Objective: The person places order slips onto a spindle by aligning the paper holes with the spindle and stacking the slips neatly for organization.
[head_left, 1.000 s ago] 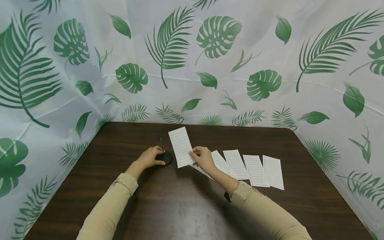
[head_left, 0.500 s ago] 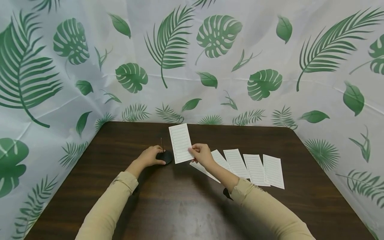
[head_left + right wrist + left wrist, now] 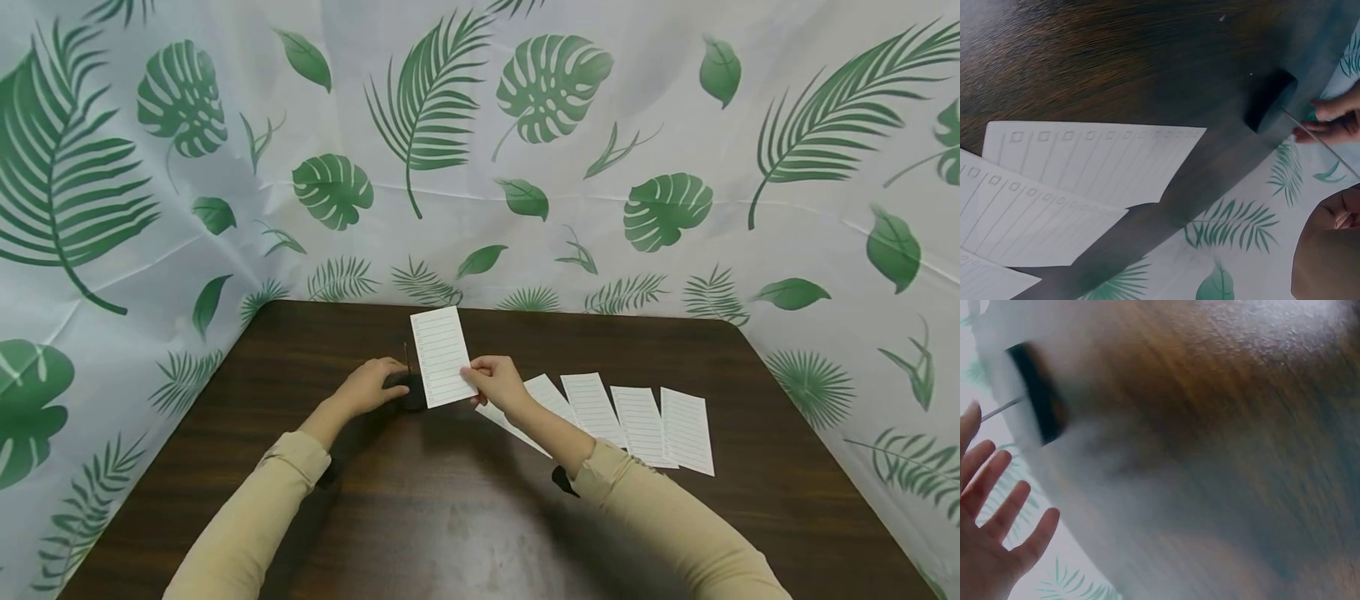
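Observation:
My right hand (image 3: 498, 383) pinches a lined checklist sheet (image 3: 441, 354) by its right edge, thumb on the front. The sheet is raised and tilted, covering part of a paper spike with a round black base (image 3: 415, 395). This base (image 3: 1040, 394) and its thin rod show at the left of the left wrist view. Beside the spike is my left hand (image 3: 367, 386); its fingers (image 3: 1036, 540) are extended and spread in the left wrist view, apart from the base. In the right wrist view the rod rises from the base (image 3: 1272, 100) between both hands.
Several more lined sheets (image 3: 594, 408) lie in a row to the right, some overlapping. They stand on a dark wooden table (image 3: 450, 517). A white curtain (image 3: 465, 225) with green leaves hangs behind the table's far edge and along its sides.
The sheet in my right hand has turned more upright, then shifted left in front of the spike. My left hand has moved slightly left and let go of the base.

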`<state>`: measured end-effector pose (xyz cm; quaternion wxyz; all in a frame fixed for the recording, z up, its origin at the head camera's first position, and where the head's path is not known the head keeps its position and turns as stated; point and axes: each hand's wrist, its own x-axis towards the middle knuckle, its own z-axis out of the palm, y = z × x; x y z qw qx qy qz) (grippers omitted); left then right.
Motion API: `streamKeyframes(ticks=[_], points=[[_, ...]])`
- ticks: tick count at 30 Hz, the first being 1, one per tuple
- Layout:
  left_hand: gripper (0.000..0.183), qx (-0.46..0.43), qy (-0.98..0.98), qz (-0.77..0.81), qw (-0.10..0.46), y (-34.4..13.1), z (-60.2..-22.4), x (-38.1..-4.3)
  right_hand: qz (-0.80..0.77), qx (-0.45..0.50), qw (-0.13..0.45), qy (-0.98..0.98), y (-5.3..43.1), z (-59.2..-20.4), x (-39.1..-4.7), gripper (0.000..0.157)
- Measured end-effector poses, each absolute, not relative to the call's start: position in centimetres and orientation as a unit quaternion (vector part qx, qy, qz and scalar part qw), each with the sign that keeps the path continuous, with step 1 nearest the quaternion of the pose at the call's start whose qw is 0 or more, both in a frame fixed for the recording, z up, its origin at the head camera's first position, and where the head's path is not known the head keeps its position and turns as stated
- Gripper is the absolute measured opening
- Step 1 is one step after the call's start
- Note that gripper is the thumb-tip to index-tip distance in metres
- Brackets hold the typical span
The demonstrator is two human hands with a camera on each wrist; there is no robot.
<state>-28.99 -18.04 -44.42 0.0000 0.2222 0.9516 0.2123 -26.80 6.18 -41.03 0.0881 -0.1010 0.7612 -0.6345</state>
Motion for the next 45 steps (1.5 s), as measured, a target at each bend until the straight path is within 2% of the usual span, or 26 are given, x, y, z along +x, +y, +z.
streamKeyframes(ticks=[5,9,17,22,27,45], points=[[0.024,0.157,0.932,0.317,-0.083,-17.9,-42.8,-28.3,-0.633,-0.094,0.099,0.762,5.8,-40.9,-26.7,0.018],[0.023,0.116,0.895,0.413,-0.123,-17.3,-41.3,-28.0,-0.627,-0.088,0.102,0.767,5.5,-40.9,-26.5,0.018],[0.041,0.050,0.845,0.520,-0.111,-15.9,-39.6,-28.0,-0.619,-0.100,0.100,0.773,5.0,-40.9,-26.1,0.019],[0.033,0.029,0.835,0.539,-0.107,-15.6,-39.5,-28.0,-0.618,-0.099,0.111,0.772,4.6,-40.9,-26.0,0.020],[0.025,0.008,0.842,0.523,-0.134,-15.1,-39.6,-28.0,-0.625,-0.106,0.115,0.764,4.5,-41.2,-26.1,0.020],[0.025,-0.030,0.852,0.501,-0.149,-14.8,-39.9,-28.1,-0.636,-0.116,0.124,0.753,4.2,-41.7,-26.1,0.019]])
